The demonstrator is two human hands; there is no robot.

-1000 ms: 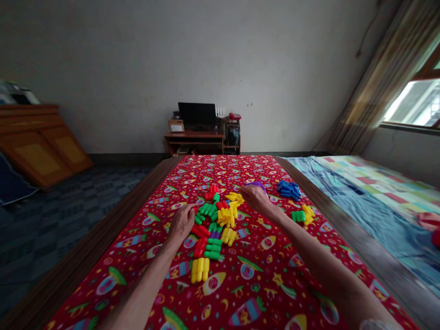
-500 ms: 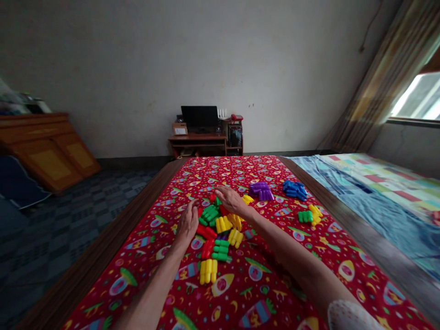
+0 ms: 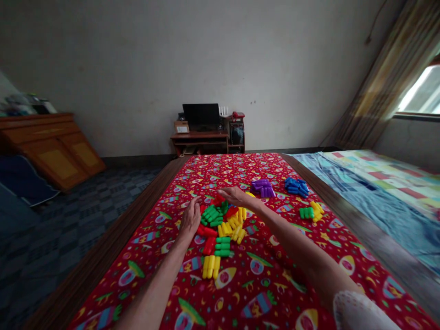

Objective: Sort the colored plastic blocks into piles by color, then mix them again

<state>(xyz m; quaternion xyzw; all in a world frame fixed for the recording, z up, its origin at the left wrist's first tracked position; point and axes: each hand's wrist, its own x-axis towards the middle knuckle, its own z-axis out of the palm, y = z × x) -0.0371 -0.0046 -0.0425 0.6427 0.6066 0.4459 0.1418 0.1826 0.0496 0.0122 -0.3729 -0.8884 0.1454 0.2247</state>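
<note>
A mixed pile of toy plastic blocks shaped like joined rounded sticks lies mid-table, with green blocks (image 3: 211,215), red blocks (image 3: 206,231) and yellow blocks (image 3: 225,229) among them. Along the pile's left edge my left hand (image 3: 191,217) rests on its side, fingers stretched forward, holding nothing. My right hand (image 3: 237,196) reaches over the far right of the pile, fingers extended and pointing left; its palm faces the blocks and is partly hidden. Nearest to me lie a green block (image 3: 222,246) and a yellow block (image 3: 211,266).
Right of the pile sit a purple group of blocks (image 3: 263,188), a blue group (image 3: 296,187) and a small green-and-yellow group (image 3: 311,211). A red patterned cloth (image 3: 261,293) covers the table. A bed (image 3: 371,197) adjoins on the right; a desk with a monitor (image 3: 201,116) stands beyond.
Both hands stay around the pile. Several yellow and red blocks have shifted closer together, and my right hand has moved slightly. The view has tilted a little.
</note>
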